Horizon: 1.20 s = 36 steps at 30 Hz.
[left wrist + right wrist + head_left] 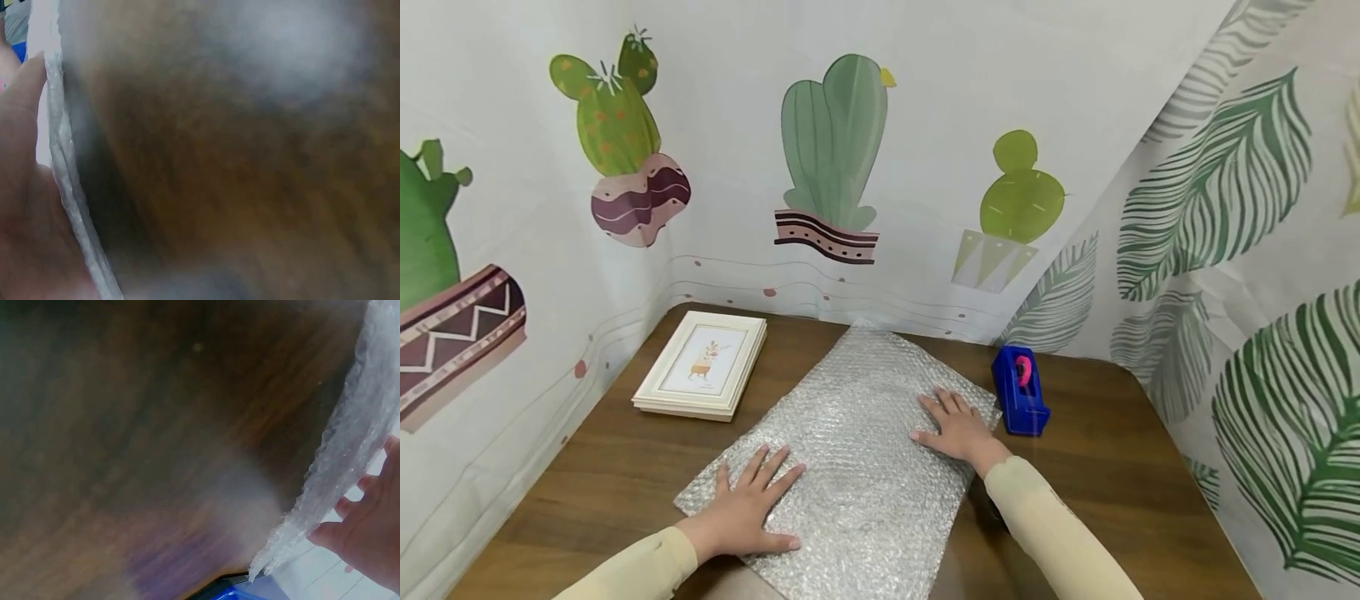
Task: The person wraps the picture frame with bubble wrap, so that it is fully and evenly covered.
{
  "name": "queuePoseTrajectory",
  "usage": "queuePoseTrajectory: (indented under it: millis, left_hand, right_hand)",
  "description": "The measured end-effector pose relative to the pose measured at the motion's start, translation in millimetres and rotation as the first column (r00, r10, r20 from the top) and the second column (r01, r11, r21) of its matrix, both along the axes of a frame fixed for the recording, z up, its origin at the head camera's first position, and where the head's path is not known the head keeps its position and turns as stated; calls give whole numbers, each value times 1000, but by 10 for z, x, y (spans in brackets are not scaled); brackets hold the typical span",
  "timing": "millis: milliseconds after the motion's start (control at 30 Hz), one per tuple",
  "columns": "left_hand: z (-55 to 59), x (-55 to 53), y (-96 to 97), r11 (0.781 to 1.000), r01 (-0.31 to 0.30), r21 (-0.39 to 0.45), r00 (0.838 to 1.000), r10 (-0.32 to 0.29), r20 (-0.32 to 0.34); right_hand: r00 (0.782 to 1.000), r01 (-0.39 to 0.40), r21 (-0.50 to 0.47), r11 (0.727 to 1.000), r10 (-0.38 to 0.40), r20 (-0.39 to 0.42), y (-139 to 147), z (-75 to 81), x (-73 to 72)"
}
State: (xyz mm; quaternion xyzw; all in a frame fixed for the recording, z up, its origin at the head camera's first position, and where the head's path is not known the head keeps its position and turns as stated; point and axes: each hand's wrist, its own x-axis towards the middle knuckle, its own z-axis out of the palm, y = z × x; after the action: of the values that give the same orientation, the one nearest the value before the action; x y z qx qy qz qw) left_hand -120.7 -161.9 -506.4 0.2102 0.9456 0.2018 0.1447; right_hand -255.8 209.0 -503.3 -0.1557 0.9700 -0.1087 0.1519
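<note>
A sheet of clear bubble wrap [850, 433] lies slantwise across the table, its far corner reaching the back edge. My left hand [741, 508] rests on its left side with fingers spread. On its right side, near the right corner, lies my right hand [957, 427], its fingers also spread and straight. The left wrist view has the left hand [25, 206] along the edge of the wrap [65, 144]. In the right wrist view the fingers of the right hand [369, 525] touch the bubble wrap [337, 456].
White picture frames [700, 365], seemingly stacked, lie at the back left of the brown wooden table [1097, 467]. A blue tape dispenser [1021, 404] with a pink core stands just right of the wrap. Behind hangs a cloth [722, 167] printed with cacti. A dark item under the right forearm is mostly hidden.
</note>
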Motion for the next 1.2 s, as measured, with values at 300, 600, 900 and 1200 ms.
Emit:
queuePoseTrajectory:
  millis: [300,600,900,1200]
  left_hand:
    - [11,-125,-83,998,55,-3,998,-55,21]
    - [41,-262,-190,996,87,8,996,-87,28]
    - [9,-239,-224,997,82,-9,997,-82,8]
    - [42,-275,-159,997,80,-13,997,-80,20]
  right_hand:
    - [997,71,1,997,-71,-20,-10,-40,154]
    - [989,134,-15,991,-135,-56,-77,-78,314]
    - [991,134,-55,989,-134,-1,-86,-88,316]
    - [991,132,-69,989,-133,-10,-18,-81,276]
